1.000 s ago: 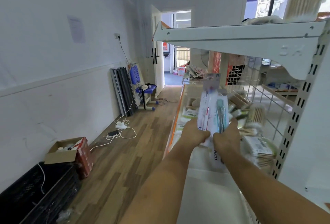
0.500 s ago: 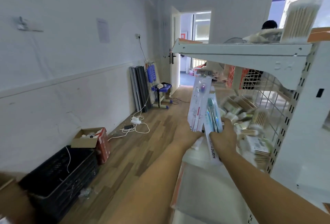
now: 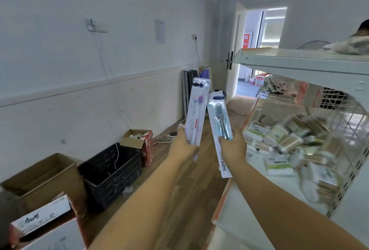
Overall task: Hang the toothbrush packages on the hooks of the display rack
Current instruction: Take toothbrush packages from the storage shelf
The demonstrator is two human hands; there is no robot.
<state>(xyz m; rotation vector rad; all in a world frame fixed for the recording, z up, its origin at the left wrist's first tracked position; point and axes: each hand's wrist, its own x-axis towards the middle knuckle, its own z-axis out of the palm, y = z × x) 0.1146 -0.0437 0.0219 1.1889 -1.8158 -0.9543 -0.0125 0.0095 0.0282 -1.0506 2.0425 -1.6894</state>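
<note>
My left hand (image 3: 182,147) grips the lower part of a white toothbrush package (image 3: 196,110) holding a red-and-white brush with a pink head. My right hand (image 3: 233,146) grips a pale blue package (image 3: 218,118) with teal brushes. Both packages stand upright, side by side and slightly apart, out over the aisle to the left of the white display rack (image 3: 299,64). A white wire grid panel (image 3: 343,118) forms the rack's back. No hooks show in view.
The rack's lower shelf (image 3: 265,188) carries a heap of cotton-swab packs (image 3: 289,140). Along the left wall stand a black crate (image 3: 111,172), open cardboard boxes (image 3: 139,138) and cables on the wood floor. An open doorway (image 3: 263,50) lies ahead. Part of a person's head (image 3: 364,28) shows beyond the top shelf.
My view has swung left and away from the rack. Both hands have come left with the packages, which were pressed together before and are now parted, one in each hand.
</note>
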